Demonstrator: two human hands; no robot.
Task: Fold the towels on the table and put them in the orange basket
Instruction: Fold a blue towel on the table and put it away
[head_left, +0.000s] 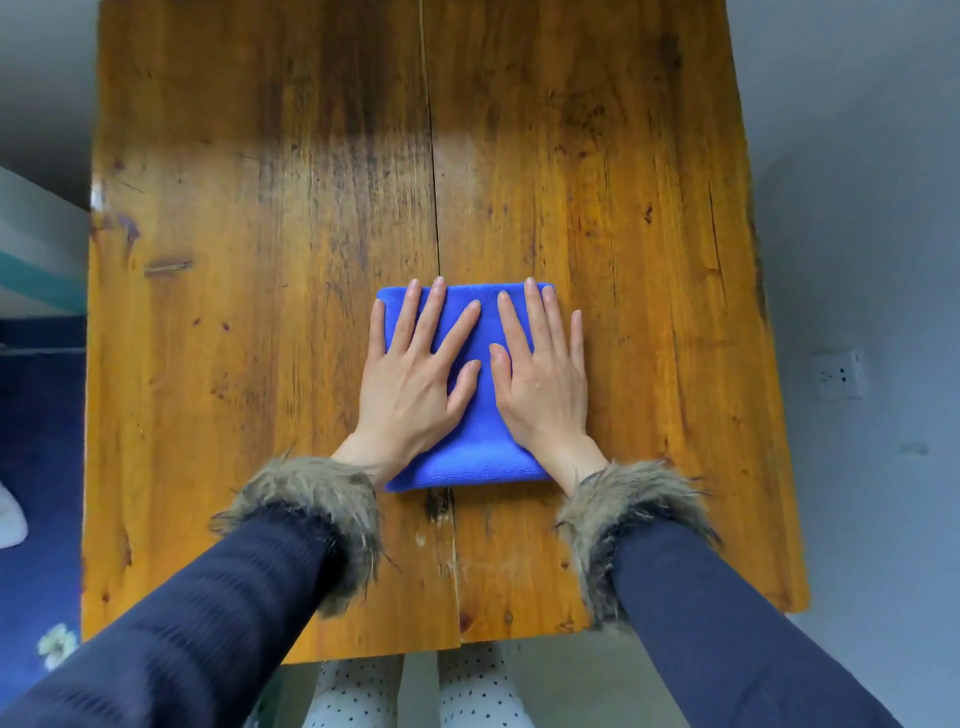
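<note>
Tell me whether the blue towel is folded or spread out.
Folded: the blue terry towel is a compact thick-edged rectangle under both flat hands.

A white wall socket (839, 375) sits on the pale wall at right. Down the left edge there's dark blue flooring (36, 467) with a white flower motif (56, 644) near the corner.
</note>
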